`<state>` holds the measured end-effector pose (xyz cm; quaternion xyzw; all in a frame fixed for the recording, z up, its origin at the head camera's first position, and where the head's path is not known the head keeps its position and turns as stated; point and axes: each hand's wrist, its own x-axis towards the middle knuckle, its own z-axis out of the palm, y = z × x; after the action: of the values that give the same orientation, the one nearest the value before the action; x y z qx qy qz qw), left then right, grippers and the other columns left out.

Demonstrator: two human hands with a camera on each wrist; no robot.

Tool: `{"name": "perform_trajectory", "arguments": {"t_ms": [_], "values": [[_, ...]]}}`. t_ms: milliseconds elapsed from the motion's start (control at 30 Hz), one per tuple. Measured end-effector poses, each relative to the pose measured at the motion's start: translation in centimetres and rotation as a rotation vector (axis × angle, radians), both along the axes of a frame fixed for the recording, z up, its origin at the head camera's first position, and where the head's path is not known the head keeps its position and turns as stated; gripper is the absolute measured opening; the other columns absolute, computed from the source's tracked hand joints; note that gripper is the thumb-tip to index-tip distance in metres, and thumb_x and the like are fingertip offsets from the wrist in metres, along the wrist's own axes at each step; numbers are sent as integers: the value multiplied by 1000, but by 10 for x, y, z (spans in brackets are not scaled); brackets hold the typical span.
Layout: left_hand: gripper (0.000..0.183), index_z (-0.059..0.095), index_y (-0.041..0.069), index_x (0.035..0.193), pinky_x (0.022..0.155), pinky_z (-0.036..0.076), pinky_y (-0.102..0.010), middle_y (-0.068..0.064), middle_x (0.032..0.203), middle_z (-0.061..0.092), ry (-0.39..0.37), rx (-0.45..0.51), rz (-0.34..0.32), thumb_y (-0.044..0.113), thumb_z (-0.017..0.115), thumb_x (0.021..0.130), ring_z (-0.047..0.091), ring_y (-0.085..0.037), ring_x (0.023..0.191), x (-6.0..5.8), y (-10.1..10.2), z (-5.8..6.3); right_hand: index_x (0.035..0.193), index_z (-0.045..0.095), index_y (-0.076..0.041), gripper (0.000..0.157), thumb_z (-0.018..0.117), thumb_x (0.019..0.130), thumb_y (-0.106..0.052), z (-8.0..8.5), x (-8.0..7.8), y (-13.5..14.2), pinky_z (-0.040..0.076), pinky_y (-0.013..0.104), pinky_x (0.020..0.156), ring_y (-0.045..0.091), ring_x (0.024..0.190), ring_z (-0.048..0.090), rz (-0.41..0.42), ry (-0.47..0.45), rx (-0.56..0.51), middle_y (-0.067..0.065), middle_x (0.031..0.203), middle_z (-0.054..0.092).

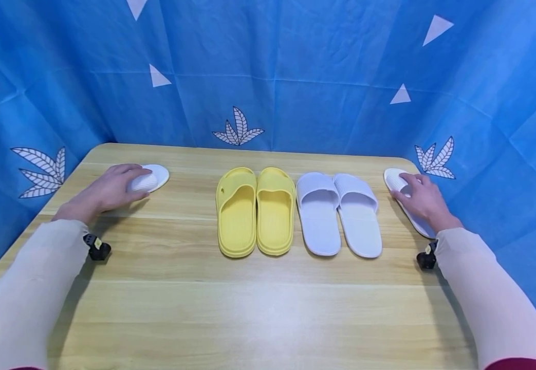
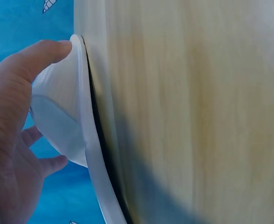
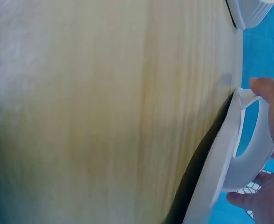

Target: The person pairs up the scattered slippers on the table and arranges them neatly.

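At the table's back left, my left hand holds a white slipper by its upper. In the left wrist view, the thumb lies along one side of that upper and the other fingertips reach the far side. On the right, my right hand grips another white slipper across its strap, thumb on one side, fingers on the other. A dark strip shows between this slipper's sole and the table in the right wrist view. The hands hide much of both slippers.
A pair of yellow slippers lies mid-table, toes to the back. Right beside it is a pair of white slippers. Blue cloth hangs behind and beside the wooden table. Each wrist wears a small black camera.
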<state>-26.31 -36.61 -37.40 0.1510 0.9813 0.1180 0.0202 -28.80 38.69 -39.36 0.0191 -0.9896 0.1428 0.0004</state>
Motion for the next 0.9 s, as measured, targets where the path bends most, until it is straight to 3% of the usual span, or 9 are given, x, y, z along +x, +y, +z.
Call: {"name": "perform_trajectory", "arguments": {"t_ms": [233, 433, 900], "values": [[78, 40, 9, 148, 105, 21, -70, -28, 151, 27, -56, 24, 78, 56, 63, 90, 22, -52, 135, -1, -14, -3, 155, 26, -10, 83, 46, 94, -63, 3, 1, -1, 24, 76, 97, 60, 125, 24, -13, -26, 4, 36, 147, 20], [84, 33, 14, 153, 102, 19, -75, -29, 153, 21, -107, 24, 119, 62, 58, 89, 18, -53, 136, -1, -17, -3, 155, 26, -11, 80, 48, 95, -60, 3, 3, -2, 25, 76, 97, 59, 125, 25, -11, -22, 1, 35, 148, 20], [79, 35, 12, 151, 104, 19, -72, -30, 151, 24, -77, 16, 82, 60, 56, 92, 20, -54, 135, -7, -21, -5, 153, 30, -10, 77, 50, 96, -57, 2, 6, -6, 26, 74, 97, 59, 125, 27, 12, -1, 13, 35, 146, 24]]}}
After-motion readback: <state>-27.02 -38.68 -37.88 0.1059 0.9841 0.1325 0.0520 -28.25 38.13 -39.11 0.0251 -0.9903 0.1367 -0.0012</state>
